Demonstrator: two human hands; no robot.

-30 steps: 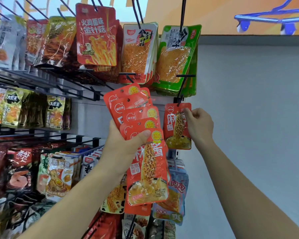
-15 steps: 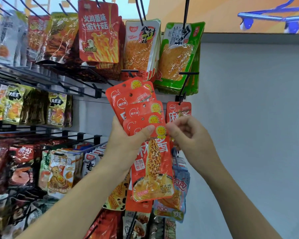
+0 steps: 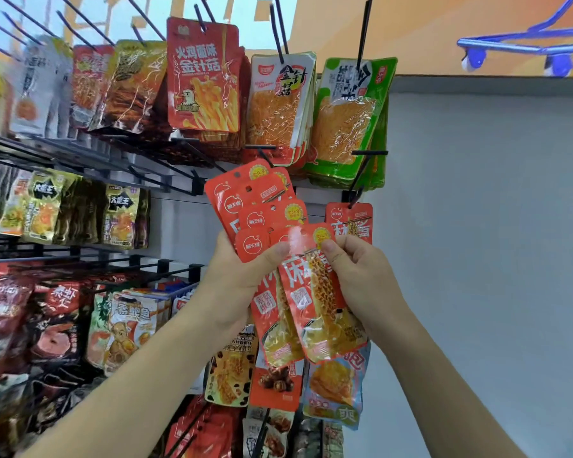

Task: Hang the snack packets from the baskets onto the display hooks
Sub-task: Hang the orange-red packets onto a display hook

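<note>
1. Snack packets (image 3: 255, 209): a fanned stack of flat orange pouches is gripped in the left hand (image 3: 232, 282), with the thumb pressed across the fronts. It is held up just beside the hook (image 3: 356, 193).
2. Front packet (image 3: 311, 292): the upper edge is pinched between thumb and curled fingers of the right hand (image 3: 361, 276).
3. Handling, as judged: light, thin, pliable film is expected, glossy and probably slippery. The stiffer top margin beside the punched hole is best taken.
4. Hook: a hung packet (image 3: 353, 223) of the same kind is carried here, its lower part hidden behind the right hand.
</note>
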